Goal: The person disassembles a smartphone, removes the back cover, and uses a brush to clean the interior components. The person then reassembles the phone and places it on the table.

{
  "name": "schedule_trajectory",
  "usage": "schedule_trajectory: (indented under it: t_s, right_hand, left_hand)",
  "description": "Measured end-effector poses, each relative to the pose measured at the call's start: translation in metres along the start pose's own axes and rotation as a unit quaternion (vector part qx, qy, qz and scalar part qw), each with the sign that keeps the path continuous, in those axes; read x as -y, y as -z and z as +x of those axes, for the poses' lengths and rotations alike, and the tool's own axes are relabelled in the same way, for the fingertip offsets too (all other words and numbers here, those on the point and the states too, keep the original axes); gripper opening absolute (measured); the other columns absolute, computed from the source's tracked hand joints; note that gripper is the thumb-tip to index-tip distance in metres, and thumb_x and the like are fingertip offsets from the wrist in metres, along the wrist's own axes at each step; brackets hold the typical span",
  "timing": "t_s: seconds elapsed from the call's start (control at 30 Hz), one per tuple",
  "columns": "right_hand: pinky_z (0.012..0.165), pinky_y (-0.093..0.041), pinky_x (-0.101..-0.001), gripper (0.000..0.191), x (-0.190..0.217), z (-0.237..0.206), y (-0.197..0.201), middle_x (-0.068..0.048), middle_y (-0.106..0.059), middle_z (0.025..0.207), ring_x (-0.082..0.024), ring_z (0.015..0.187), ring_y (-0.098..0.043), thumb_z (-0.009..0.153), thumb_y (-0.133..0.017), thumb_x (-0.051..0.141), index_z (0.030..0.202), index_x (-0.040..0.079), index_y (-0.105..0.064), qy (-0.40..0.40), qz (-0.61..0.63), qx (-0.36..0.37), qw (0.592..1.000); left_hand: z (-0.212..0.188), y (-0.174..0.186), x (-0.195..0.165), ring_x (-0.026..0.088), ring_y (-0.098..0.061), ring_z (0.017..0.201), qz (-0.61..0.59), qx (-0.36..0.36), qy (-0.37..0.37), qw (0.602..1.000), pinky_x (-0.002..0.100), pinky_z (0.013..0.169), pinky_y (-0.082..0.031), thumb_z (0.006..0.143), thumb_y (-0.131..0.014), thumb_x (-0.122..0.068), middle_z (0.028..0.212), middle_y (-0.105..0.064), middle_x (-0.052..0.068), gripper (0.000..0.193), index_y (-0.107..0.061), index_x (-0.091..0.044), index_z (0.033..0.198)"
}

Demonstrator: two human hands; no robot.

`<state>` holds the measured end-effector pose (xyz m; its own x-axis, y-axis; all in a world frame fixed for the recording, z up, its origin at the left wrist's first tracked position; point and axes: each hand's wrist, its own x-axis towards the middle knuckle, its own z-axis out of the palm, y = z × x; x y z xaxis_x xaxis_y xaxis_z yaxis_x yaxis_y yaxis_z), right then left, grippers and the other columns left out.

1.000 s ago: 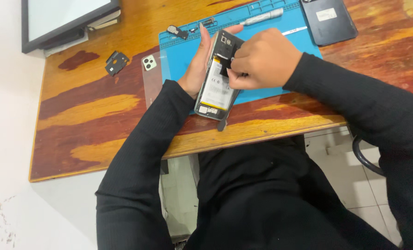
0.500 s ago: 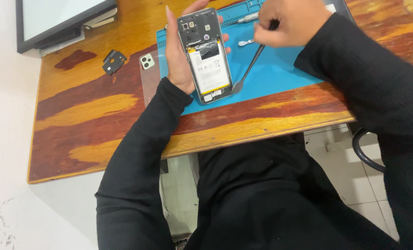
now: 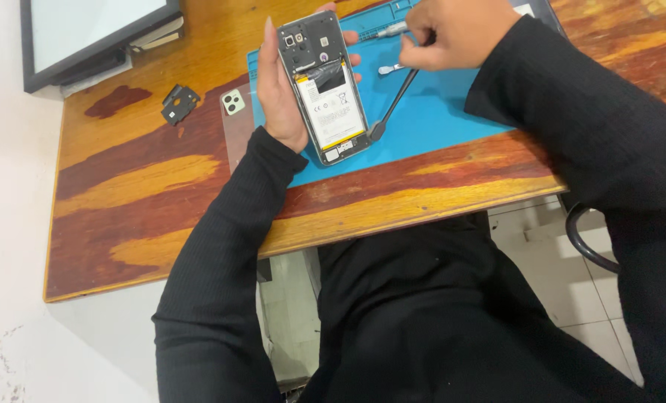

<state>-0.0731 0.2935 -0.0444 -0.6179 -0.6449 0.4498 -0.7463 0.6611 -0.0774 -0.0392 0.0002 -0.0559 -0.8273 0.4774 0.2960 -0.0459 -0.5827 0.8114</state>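
Fingers (image 3: pixel 273 67) of my left hand (image 3: pixel 284 97) clamp the phone (image 3: pixel 325 89) over the mat (image 3: pixel 437 112), right hand (image 3: pixel 452 30) gripping a spudger (image 3: pixel 393 104) — back already off, battery (image 3: pixel 337 108) still seated, I judge.

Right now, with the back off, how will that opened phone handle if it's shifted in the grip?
The opened phone is probably stiff: it stays straight while the left hand grips only its edges. Likely fragile, since the battery and camera parts lie bare. It may slip; it stands tilted above the blue mat, thin and smooth-framed, with the right hand off on the black tool.
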Motion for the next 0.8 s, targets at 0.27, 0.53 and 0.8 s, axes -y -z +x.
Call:
schedule_trajectory:
  t_s: [0.27, 0.53, 0.8]
  right_hand:
    - [0.054, -0.042, -0.0365, 0.033, 0.040, 0.001, -0.007, -0.005, -0.059, 0.063, -0.025, 0.053, -0.055, 0.098, -0.073, 0.024, 0.069, 0.012, -0.063, 0.059, -0.018, -0.103, 0.993]
    - [0.051, -0.040, -0.0379, 0.039, 0.044, 0.012, -0.013, -0.004, -0.058, 0.059, -0.025, 0.050, -0.054, 0.096, -0.078, 0.031, 0.067, 0.011, -0.062, 0.054, -0.012, -0.103, 0.993]
    - [0.057, -0.043, -0.0381, 0.039, 0.036, 0.004, -0.007, -0.004, -0.058, 0.061, -0.023, 0.053, -0.056, 0.101, -0.077, 0.025, 0.068, 0.012, -0.060, 0.071, -0.028, -0.117, 0.990]
  left_hand:
    - [0.001, -0.003, 0.005, 0.027, -0.070, 0.110, -0.014, 0.003, 0.021, 1.000, 0.043, 0.090, -0.063, 0.107, -0.038, -0.059, 0.129, -0.064, 0.014, 0.074, -0.033, -0.010, 0.162]
    - [0.002, 0.001, 0.005, 0.023, -0.070, 0.106, -0.001, 0.010, 0.019, 1.000, 0.036, 0.088, -0.062, 0.110, -0.040, -0.057, 0.125, -0.064, 0.015, 0.071, -0.036, -0.010, 0.163]
    - [0.001, 0.001, 0.006, 0.024, -0.072, 0.110, 0.069, 0.006, -0.004, 0.998, 0.037, 0.085, -0.064, 0.108, -0.041, -0.058, 0.129, -0.066, 0.014, 0.070, -0.037, -0.013, 0.162]
